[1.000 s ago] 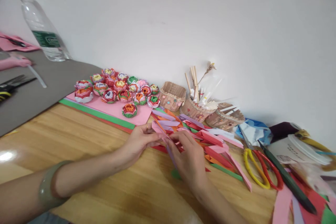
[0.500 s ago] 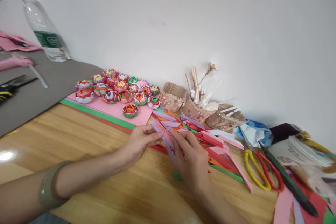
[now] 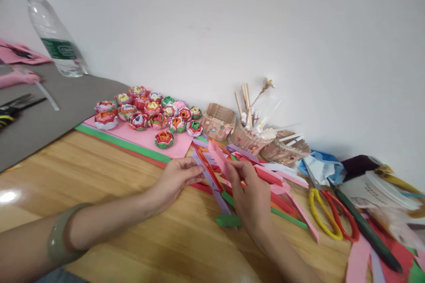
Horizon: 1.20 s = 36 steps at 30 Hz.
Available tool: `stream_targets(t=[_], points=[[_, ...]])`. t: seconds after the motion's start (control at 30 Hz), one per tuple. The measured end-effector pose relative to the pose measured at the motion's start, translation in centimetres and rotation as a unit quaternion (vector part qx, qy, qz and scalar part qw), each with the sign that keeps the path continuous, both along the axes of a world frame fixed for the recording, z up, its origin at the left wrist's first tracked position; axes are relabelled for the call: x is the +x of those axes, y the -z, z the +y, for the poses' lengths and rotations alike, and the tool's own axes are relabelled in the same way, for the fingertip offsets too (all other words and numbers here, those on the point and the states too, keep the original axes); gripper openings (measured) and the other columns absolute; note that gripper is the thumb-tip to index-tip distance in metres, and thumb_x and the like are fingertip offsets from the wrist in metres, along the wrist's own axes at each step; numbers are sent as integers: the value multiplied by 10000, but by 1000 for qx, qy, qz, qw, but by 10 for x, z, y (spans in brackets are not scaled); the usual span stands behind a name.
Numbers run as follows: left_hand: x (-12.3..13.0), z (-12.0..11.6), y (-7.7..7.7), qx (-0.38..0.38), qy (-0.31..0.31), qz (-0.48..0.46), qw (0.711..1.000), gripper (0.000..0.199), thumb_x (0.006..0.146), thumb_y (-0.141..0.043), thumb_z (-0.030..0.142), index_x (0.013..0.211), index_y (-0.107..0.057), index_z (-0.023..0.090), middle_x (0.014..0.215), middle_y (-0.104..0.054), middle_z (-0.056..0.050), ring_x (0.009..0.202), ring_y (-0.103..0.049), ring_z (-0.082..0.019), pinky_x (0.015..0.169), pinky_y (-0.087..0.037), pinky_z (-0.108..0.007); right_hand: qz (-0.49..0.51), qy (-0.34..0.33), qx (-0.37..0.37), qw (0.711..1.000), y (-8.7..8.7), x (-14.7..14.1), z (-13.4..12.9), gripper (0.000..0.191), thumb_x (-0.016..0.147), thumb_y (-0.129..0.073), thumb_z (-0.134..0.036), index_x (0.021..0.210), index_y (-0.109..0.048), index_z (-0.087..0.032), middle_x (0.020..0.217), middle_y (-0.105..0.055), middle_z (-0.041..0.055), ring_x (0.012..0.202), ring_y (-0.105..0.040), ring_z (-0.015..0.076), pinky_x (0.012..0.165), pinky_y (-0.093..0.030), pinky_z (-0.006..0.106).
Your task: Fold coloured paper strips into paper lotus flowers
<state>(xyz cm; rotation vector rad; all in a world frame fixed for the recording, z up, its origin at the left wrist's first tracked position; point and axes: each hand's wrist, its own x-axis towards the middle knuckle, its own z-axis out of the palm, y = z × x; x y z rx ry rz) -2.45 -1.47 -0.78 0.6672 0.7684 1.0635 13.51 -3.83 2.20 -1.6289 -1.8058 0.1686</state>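
My left hand [image 3: 175,183], with a ring on one finger, pinches red and purple folded paper strips [image 3: 210,170] between thumb and fingers. A folded pink paper strip [image 3: 217,155] rises from the closed fingers of my right hand [image 3: 251,190], just to the right of the others. Behind and beside both hands lies a loose pile of coloured paper strips [image 3: 268,174]. Below them a green folded strip [image 3: 229,220] rests on the wooden table. Several layered paper flowers [image 3: 164,139] stand on pink sheets [image 3: 181,146] to the left.
Three small baskets [image 3: 217,121] stand against the wall, some holding sticks. At right are scissors [image 3: 327,225], a dark green pen-like tool [image 3: 368,230] and a white tub [image 3: 381,190]. A bottle [image 3: 63,48], glue gun [image 3: 20,77] and pliers [image 3: 16,108] occupy the grey mat [image 3: 76,97].
My right hand has shifted right and drawn the pink strip away from the strips in my left hand. The red strip and the green piece below now show more. My left hand stays put.
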Motion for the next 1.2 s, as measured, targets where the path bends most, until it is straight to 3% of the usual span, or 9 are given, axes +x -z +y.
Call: stream_targets(t=[0.1, 0.2, 0.33, 0.5, 0.8, 0.87, 0.93, 1.07, 1.2], points=[[1, 0, -2, 6, 7, -3, 1000, 123, 602, -754, 190, 668, -685, 112, 748, -709, -60, 687, -648, -170, 734, -496, -308, 40, 8, -31, 999, 1, 2, 4, 119, 819, -492, -276, 824, -590, -209, 719, -711, 33, 614, -661, 181, 551, -463, 259], [1, 0, -2, 18, 14, -11, 1000, 147, 584, -761, 193, 693, -698, 118, 732, -712, -57, 707, -652, -185, 742, -497, -320, 97, -44, -94, 990, 4, 1, 5, 97, 810, -502, -264, 803, -579, -204, 742, -707, 39, 641, -662, 186, 581, -488, 278], [2, 0, 0, 41, 11, -7, 999, 142, 592, -752, 192, 712, -712, 128, 716, -713, -48, 721, -648, -189, 749, -494, -317, 256, -129, -167, 943, 4, -4, 4, 101, 815, -509, -263, 813, -579, -191, 816, -704, 53, 748, -668, 186, 677, -514, 298], [2, 0, 0, 52, -14, 0, 999, 131, 593, -749, 172, 715, -715, 140, 723, -714, -31, 729, -636, -168, 754, -475, -278, 388, -149, -213, 884, 1, -10, 6, 108, 751, -591, -268, 811, -596, -179, 796, -698, 25, 750, -657, 159, 672, -509, 259], [-1, 1, -1, 41, -2, 22, 999, 137, 593, -748, 203, 708, -713, 136, 685, -699, -27, 684, -606, -155, 707, -459, -269, 428, -182, -255, 848, 3, -5, 10, 154, 678, -682, -272, 770, -595, -185, 728, -647, -11, 659, -606, 123, 610, -469, 230], [-1, 1, 1, 46, -5, 20, 999, 125, 586, -751, 200, 688, -712, 137, 668, -695, -22, 663, -598, -145, 694, -454, -259, 415, -198, -262, 849, 4, -2, 12, 160, 687, -676, -289, 769, -583, -187, 717, -633, -12, 658, -599, 130, 617, -470, 244], [0, 1, 3, 48, -9, 17, 999, 118, 585, -752, 195, 681, -712, 141, 676, -698, -20, 671, -597, -141, 704, -450, -256, 369, -205, -234, 876, 4, 0, 13, 149, 713, -655, -306, 763, -580, -188, 723, -619, -4, 663, -592, 141, 613, -473, 261], [1, 1, 4, 38, -19, 25, 999, 139, 584, -752, 197, 702, -714, 134, 699, -706, -31, 696, -604, -151, 721, -448, -268, 142, -174, -13, 974, 5, -1, 7, 91, 763, -629, -276, 763, -605, -188, 805, -586, 37, 745, -568, 163, 630, -465, 271], [0, 2, 4, 26, -31, 43, 998, 142, 597, -744, 203, 713, -710, 129, 681, -700, -26, 661, -601, -140, 673, -449, -252, -73, -173, 101, 977, 6, -6, -2, 101, 815, -586, -272, 836, -634, -185, 791, -604, 52, 733, -574, 167, 631, -466, 265]])
